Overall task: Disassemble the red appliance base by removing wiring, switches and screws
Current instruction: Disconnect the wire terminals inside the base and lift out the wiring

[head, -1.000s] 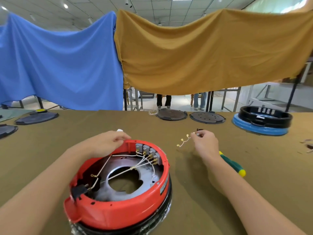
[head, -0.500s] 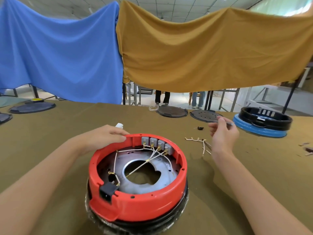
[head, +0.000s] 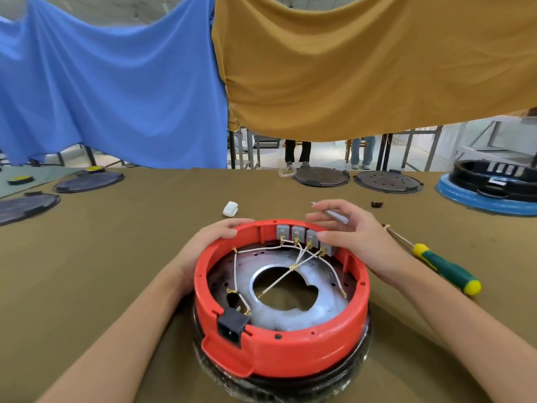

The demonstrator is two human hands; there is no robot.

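The red appliance base [head: 290,353] sits in front of me on a black ring, open side up. A row of grey switches [head: 299,232] lines its far inner wall. White wires [head: 290,267] run from them across the metal plate, one toward a black power socket [head: 231,327] in the near-left rim. My left hand [head: 209,242] grips the far-left rim, thumb inside and fingers outside. My right hand [head: 357,237] hovers over the far-right rim holding a thin grey tool [head: 334,214] between its fingers, the thumb tip touching the rightmost switches.
A green and yellow screwdriver [head: 444,267] lies right of the base. A small white piece [head: 230,209] and a small black part [head: 377,203] lie behind it. Dark round plates [head: 321,175] and a blue and black base [head: 491,184] stand along the far edge.
My right hand came from the table behind the base to the far-right rim, carrying the grey tool. The loose wire bundle it laid down is out of sight. My left hand stayed on the rim.
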